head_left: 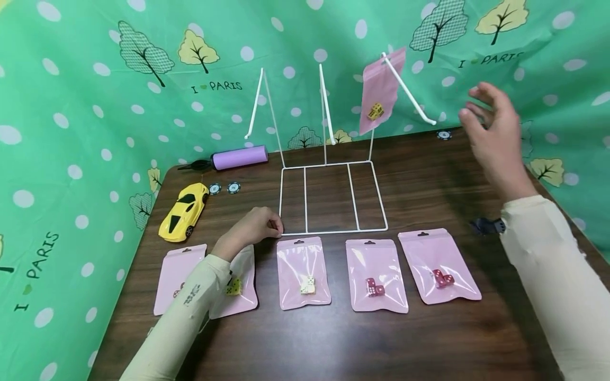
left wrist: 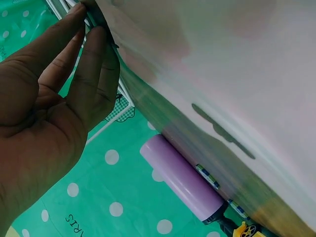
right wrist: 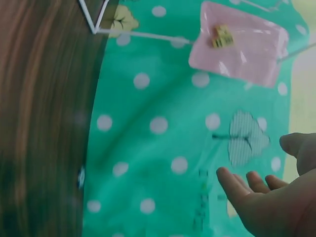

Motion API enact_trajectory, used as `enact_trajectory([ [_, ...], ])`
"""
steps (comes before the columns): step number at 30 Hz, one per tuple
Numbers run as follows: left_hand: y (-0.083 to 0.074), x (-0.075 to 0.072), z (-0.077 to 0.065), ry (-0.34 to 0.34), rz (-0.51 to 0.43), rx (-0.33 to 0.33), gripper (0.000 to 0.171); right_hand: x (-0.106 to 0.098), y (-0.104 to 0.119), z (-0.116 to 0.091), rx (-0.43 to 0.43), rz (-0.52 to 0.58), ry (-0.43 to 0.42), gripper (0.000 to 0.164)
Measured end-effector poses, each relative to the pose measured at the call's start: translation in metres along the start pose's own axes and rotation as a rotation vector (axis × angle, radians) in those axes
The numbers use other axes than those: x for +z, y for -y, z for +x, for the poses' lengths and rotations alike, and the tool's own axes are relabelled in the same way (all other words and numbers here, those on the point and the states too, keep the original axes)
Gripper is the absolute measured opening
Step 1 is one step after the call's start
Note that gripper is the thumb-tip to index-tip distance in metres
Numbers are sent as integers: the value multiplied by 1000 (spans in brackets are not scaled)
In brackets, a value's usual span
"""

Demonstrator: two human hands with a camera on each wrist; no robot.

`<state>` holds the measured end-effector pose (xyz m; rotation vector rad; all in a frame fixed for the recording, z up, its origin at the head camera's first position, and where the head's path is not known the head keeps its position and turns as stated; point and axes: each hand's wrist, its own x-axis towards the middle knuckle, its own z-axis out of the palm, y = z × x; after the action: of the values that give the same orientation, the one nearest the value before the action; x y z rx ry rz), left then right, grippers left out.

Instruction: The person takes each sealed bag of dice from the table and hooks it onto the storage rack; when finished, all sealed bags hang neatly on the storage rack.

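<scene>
So going by clock positions in your head view, your green backdrop (head_left: 305, 32) reads "I PARIS" with a tiny heart at 2 and about 10:30. Print on your left sleeve (head_left: 193, 296) is too blurry. Your left hand (head_left: 251, 226) at 8 pinches the white rack's (head_left: 326, 165) front corner; your right hand (head_left: 498, 132), between 2 and 3, is loose, holding nothing. A pink pouch (head_left: 381, 87) of yellow dice (head_left: 375, 111) hangs at 1. Five flat pouches (head_left: 300, 256) run 8 through 6 to 4: red (partly hidden), yellow, white, red, red dice (head_left: 442, 279).

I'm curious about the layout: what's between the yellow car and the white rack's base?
The head view shows two round chips near the car and the left hand at the rack.
</scene>
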<state>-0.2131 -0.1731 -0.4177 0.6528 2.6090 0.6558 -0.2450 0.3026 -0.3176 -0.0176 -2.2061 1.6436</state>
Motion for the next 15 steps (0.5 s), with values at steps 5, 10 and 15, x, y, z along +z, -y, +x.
enact_trajectory([
  [5,1,0,-1,7,-12,7,13,-38,-12,-23,20,10,-93,57],
  [10,2,-1,-3,1,-25,1,13,-67,-27,-43,19,-185,-132,57],
  [15,2,0,-4,1,-38,21,11,-95,-40,-65,60,-325,-87,56],
])
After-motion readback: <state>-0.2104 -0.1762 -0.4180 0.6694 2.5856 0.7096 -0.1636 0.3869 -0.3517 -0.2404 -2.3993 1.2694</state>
